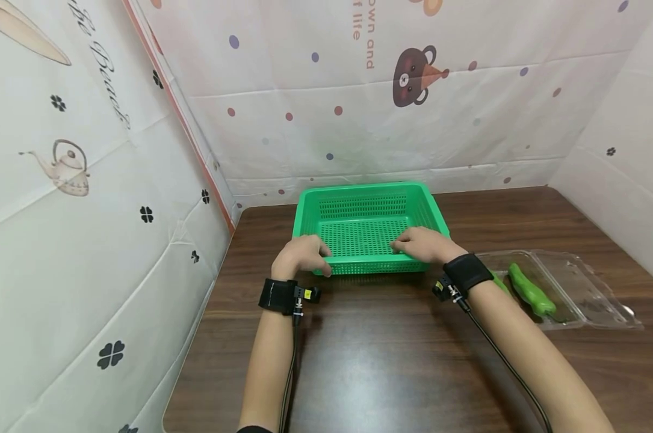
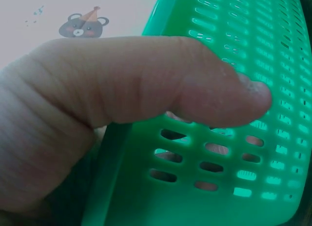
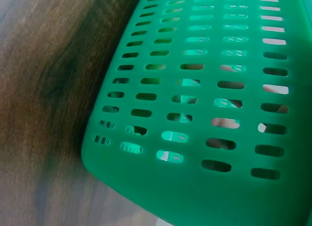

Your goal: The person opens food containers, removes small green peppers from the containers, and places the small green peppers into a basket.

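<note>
A green plastic basket (image 1: 358, 266) with slotted walls stands on the brown table, nothing lying inside it. My left hand (image 1: 303, 254) grips its front left corner. In the left wrist view the thumb (image 2: 195, 84) lies across the outside of the slotted wall, and bits of skin show through the slots behind it. At the front right corner my right hand (image 1: 428, 244) holds the rim, fingers curled over into the basket. The right wrist view shows the basket's outer wall (image 3: 146, 172) close up, with skin tones through some slots; the right thumb is hidden.
Right of the basket, a clear plastic clamshell box (image 1: 567, 300) lies unfolded, partly behind my right forearm. Green peppers (image 1: 531, 291) are in it. Printed white sheeting (image 1: 283, 144) walls the table at the back and both sides. A cable runs along each forearm.
</note>
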A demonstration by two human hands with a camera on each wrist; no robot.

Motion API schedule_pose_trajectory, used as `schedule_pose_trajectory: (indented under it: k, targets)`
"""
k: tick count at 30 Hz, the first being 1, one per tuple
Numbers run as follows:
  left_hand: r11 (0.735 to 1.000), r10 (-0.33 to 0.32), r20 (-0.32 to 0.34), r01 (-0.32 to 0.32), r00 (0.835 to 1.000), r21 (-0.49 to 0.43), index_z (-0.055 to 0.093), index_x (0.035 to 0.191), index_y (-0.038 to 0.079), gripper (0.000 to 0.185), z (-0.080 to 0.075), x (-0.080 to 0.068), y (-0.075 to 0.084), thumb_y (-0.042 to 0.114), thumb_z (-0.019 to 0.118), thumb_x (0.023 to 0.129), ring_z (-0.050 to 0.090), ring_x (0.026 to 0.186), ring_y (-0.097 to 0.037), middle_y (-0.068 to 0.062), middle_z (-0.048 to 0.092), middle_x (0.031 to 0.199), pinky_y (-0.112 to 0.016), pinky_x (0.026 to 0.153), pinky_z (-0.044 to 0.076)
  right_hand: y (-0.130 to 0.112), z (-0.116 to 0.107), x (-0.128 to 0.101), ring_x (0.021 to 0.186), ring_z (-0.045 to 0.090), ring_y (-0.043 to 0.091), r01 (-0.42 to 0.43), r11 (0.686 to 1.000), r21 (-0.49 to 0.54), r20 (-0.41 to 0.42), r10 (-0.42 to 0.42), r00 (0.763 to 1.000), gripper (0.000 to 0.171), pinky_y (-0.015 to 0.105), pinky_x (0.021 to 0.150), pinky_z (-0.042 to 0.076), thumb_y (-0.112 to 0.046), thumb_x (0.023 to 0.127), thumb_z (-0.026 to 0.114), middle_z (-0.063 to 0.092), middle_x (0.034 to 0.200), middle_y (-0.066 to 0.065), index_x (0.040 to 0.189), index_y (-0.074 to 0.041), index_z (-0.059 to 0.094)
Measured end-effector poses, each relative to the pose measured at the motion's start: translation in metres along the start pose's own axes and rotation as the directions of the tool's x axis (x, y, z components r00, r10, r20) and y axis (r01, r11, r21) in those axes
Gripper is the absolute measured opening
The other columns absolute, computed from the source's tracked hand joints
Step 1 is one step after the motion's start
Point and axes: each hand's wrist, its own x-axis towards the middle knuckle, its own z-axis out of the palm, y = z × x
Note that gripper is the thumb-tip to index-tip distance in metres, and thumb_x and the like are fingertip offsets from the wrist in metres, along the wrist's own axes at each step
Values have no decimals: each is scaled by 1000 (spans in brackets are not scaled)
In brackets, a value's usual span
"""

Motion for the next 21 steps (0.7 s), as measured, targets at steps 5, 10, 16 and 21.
schedule_pose_trajectory:
  k: [5,10,16,21]
  targets:
    - [1000,1,1,-1,1000,-4,77,123,19,45,-3,2,-2,23,84,79,67,115,-24,2,71,130,-42,91,58,-3,-2,1,125,62,37,-17,1000,20,18,16,1000,42,59,104,47,-38,107,46,71,127,10,129,-14,72]
    - [1000,2,4,-2,1000,-5,77,123,19,44,-5,3,-1,23,84,79,67,115,-24,2,70,131,-43,91,58,-1,-3,4,124,62,37,-32,999,18,11,32,999,42,59,103,47,-39,107,46,71,126,10,128,-15,72]
    - [1000,-1,9,1,1000,-3,76,124,19,45,-7,4,-1,23,83,80,66,117,-24,2,70,131,-42,91,58,2,-3,6,124,61,38,-34,999,0,2,34,999,43,59,103,47,-39,107,45,70,128,11,131,-13,70]
    - [1000,-6,11,6,1000,-3,76,123,20,44,-7,5,-1,23,83,80,68,113,-23,2,70,131,-40,89,58,3,-3,7,121,63,36,-30,1000,-7,-18,30,999,45,58,101,49,-40,107,46,70,128,12,135,-11,67]
